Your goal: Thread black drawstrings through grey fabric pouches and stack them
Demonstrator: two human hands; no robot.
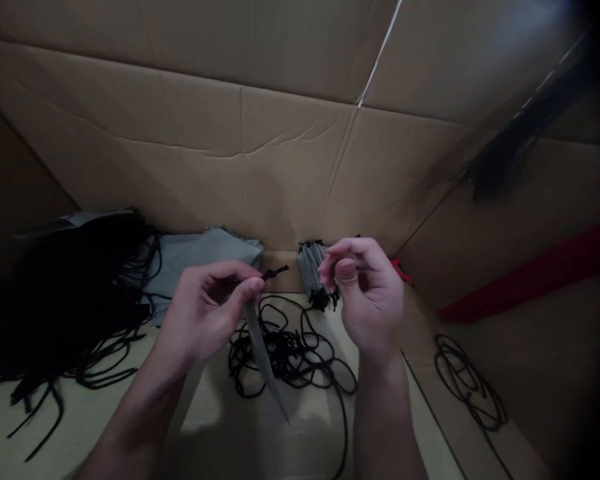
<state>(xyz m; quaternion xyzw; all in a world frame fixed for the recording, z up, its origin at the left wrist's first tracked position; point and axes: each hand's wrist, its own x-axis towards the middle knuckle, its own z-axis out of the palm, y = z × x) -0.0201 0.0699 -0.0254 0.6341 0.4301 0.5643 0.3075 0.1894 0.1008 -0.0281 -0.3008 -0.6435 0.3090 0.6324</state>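
Two hands: my left hand (205,313) pinches a gray strip (263,350); my right hand (367,297) hangs half-curled, holding nothing visible.
Strip's line: from my pinch toward near right.

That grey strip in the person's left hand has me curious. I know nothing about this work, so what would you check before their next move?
1. Grey strip pinched in the left hand: ok.
2. Black cord knot above that hand is tight: cannot tell, it is small and dim.
3. Right hand is free: cannot tell, its curled fingers could hide something small.
4. Loose black cord on the cardboard lies free of tangles: not ok, its loops cross.
5. Bundle of grey strips lies beyond the hands, unobstructed: ok.
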